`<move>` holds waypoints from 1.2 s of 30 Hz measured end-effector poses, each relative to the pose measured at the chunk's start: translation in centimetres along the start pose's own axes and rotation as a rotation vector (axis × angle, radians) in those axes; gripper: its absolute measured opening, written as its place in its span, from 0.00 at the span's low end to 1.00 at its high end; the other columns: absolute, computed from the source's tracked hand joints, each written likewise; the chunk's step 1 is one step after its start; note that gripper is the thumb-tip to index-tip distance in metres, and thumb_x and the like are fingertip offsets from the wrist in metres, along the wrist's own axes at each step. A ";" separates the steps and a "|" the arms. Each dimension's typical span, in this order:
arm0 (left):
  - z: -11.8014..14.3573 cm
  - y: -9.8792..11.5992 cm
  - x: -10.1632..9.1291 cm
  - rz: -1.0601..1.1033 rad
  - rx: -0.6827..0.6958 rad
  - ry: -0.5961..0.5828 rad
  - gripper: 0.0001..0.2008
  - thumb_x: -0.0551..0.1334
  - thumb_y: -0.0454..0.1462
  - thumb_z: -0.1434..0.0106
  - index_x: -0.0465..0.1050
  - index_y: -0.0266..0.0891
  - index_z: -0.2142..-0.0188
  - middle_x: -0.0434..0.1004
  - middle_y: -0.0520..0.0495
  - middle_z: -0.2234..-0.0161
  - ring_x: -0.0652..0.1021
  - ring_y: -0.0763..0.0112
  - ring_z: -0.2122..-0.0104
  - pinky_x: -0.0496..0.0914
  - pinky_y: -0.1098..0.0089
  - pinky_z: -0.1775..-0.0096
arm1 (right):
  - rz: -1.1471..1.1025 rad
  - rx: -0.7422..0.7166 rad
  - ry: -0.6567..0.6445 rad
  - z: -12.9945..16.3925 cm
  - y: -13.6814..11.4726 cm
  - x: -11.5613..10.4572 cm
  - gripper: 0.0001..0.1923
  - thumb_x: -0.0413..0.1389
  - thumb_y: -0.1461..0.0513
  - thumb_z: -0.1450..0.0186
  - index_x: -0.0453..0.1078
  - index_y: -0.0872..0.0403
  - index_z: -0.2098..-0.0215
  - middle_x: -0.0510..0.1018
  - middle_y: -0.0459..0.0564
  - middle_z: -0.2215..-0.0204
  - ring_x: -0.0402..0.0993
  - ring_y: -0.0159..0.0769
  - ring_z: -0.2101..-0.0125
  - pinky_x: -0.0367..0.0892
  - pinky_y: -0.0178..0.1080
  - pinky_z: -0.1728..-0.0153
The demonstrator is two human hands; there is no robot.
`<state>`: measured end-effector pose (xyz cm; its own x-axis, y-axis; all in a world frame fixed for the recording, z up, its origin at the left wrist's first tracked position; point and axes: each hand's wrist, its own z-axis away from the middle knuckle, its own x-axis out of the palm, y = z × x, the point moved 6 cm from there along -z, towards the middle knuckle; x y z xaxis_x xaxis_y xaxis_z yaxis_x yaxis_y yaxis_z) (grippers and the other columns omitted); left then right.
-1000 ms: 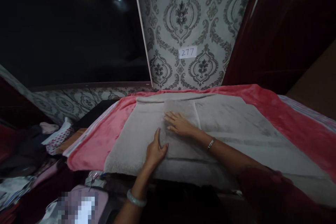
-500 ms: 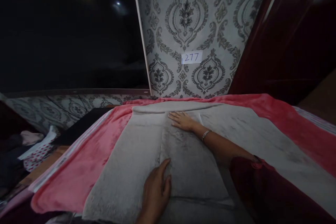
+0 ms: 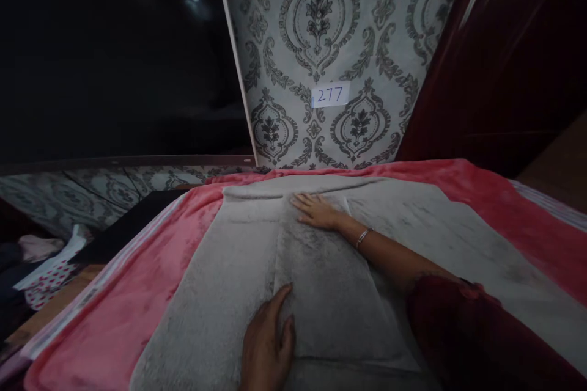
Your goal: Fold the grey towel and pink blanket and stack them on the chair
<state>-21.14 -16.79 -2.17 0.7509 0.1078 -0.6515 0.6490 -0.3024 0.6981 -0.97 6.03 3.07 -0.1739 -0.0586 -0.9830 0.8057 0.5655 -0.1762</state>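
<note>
A folded grey plush cloth (image 3: 328, 293) lies on a wider grey plush blanket (image 3: 220, 281), spread over a pink blanket (image 3: 151, 269) on a bed. My right hand (image 3: 316, 211) rests flat, fingers apart, on the far end of the folded cloth; a thin bracelet circles its wrist. My left hand (image 3: 266, 342) presses flat on the near left edge of the same cloth. Neither hand grips anything.
Patterned grey wallpaper (image 3: 321, 43) with a paper label reading 277 (image 3: 330, 95) rises behind the bed. A dark window or screen (image 3: 114, 55) fills the upper left. Dark red wooden furniture (image 3: 504, 55) stands at right. Loose clothes (image 3: 41, 263) lie at lower left.
My right hand slid away along the folded cloth toward its far end. My left hand moved back toward me along the left edge. The view shifted closer over the bed.
</note>
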 end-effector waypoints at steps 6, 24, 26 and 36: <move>-0.6 0.8 -0.8 0.091 -0.083 -0.014 0.27 0.57 0.42 0.36 0.71 0.44 0.38 0.76 0.43 0.41 0.78 0.56 0.44 0.72 0.55 0.43 | -0.141 -0.290 -0.118 8.2 -7.9 1.4 0.38 0.47 0.43 0.27 0.44 0.46 0.25 0.40 0.54 0.26 0.31 0.51 0.27 0.29 0.62 0.32; -16.4 10.7 1.8 0.067 0.411 -0.378 0.27 0.52 0.52 0.31 0.73 0.43 0.40 0.71 0.44 0.37 0.69 0.60 0.36 0.61 0.57 0.34 | -0.272 -0.344 0.033 15.8 -9.8 -0.1 0.37 0.51 0.43 0.28 0.53 0.46 0.27 0.52 0.54 0.28 0.36 0.49 0.27 0.29 0.61 0.31; -19.4 10.9 5.8 -0.026 0.481 -0.507 0.27 0.54 0.51 0.32 0.72 0.44 0.40 0.69 0.41 0.36 0.68 0.58 0.35 0.60 0.54 0.34 | -0.298 -0.353 0.034 16.1 -10.1 1.1 0.36 0.52 0.43 0.28 0.53 0.44 0.27 0.53 0.51 0.28 0.38 0.47 0.27 0.27 0.59 0.31; -26.8 8.7 13.9 -0.335 0.573 -0.666 0.30 0.53 0.52 0.30 0.59 0.50 0.31 0.53 0.42 0.28 0.54 0.55 0.29 0.41 0.44 0.32 | -0.431 -0.354 -0.004 17.4 -10.5 0.7 0.33 0.53 0.49 0.27 0.51 0.40 0.27 0.48 0.46 0.27 0.32 0.42 0.27 0.29 0.58 0.29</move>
<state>-1.77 7.48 2.85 0.1963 -0.2371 -0.9515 0.5269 -0.7929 0.3062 0.26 -14.27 3.38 -0.4433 -0.3482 -0.8260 0.4226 0.7315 -0.5351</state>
